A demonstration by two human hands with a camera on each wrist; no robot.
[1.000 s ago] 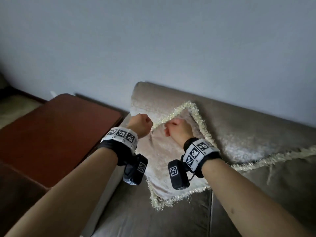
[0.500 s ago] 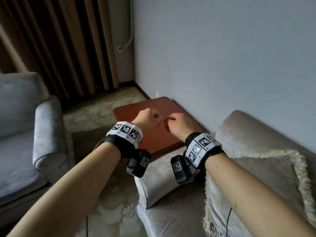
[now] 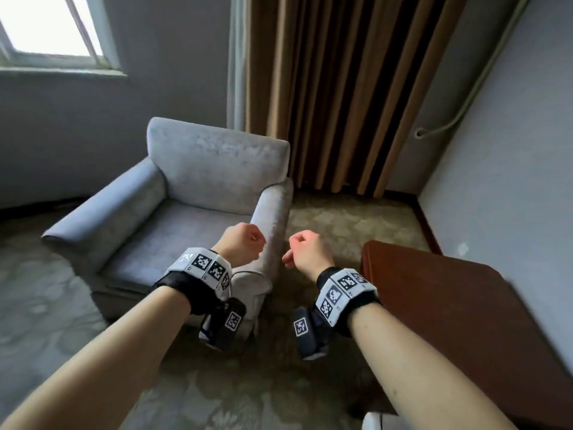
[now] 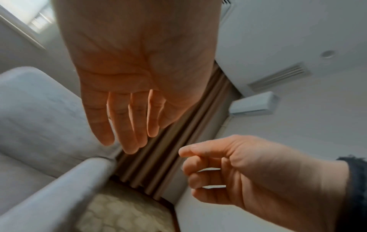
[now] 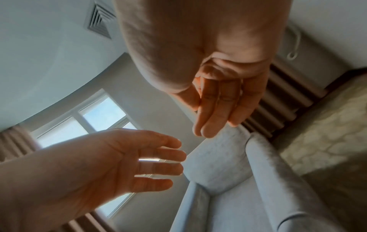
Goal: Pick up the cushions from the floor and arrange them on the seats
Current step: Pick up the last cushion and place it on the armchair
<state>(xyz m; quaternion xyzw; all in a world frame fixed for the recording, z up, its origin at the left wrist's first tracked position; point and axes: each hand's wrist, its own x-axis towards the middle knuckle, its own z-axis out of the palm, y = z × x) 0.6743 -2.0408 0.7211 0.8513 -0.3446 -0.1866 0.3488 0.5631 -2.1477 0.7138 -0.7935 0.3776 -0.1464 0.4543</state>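
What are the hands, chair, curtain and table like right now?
Left hand: fingers loose, holds nothing.
Right hand: fingers loosely curled, holds nothing.
Armchair: upright, nothing on its seat.
Curtain: hangs drawn, reaches the floor.
Table: top bare where visible.
Window: bright; open or closed, cannot tell.

Daylight is coming in through the window (image 3: 52, 26), leaving the room dim. Motion blur is softening the wooden counter (image 3: 459, 308), and straight lines are bowing near the edges.
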